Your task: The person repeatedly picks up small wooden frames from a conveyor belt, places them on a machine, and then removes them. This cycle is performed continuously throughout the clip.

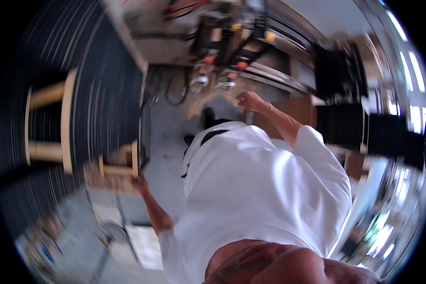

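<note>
My left hand [140,185] hangs low on the left, smeared by motion. It is right beside the lower corner of a small pale wooden frame [135,160] and the end of a brown wooden board [106,183]. Whether it touches or grips either one, I cannot make out. Out in front of my body, my right hand [252,101] is held over the floor with its fingers curled in. Nothing shows between those fingers.
A large dark stack with a pale wooden frame [68,120] fills the left. Blurred machinery with orange and yellow parts [222,64] stands ahead, with sawdust [196,110] on the grey floor [163,132] below. A brown box [288,113] and black items [341,125] are at the right.
</note>
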### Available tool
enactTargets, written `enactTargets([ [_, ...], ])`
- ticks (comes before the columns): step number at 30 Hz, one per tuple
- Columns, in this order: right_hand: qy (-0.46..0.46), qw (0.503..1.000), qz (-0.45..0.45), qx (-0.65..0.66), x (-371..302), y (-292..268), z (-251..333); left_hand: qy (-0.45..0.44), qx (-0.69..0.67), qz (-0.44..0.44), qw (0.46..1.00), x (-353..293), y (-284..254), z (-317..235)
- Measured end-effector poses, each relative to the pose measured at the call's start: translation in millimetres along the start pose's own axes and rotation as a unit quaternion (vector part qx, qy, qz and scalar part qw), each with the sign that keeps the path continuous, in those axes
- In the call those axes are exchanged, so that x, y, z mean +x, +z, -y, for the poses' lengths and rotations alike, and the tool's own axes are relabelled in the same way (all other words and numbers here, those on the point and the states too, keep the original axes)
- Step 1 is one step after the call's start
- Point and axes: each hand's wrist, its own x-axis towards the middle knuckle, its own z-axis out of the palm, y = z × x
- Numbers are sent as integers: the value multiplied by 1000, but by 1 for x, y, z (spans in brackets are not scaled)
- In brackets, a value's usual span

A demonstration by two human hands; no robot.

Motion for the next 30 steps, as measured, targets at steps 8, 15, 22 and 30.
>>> enactTargets([
  [8, 160, 795, -541, -223, -200, -262, -56, 147, 15, 371, 917, 16, 31, -76],
  [15, 606, 673, -389, -169, -411, -260, -178, 143, -385, 412, 813, 28, -7, -315],
  [22, 479, 677, -552, -79, -379, -276, -201, 268, -464, 446, 717, 17, -63, -526],
  [30, 182, 748, -624, 135, -188, -359, -170, 363, -623, 336, 606, -34, -173, -817],
])
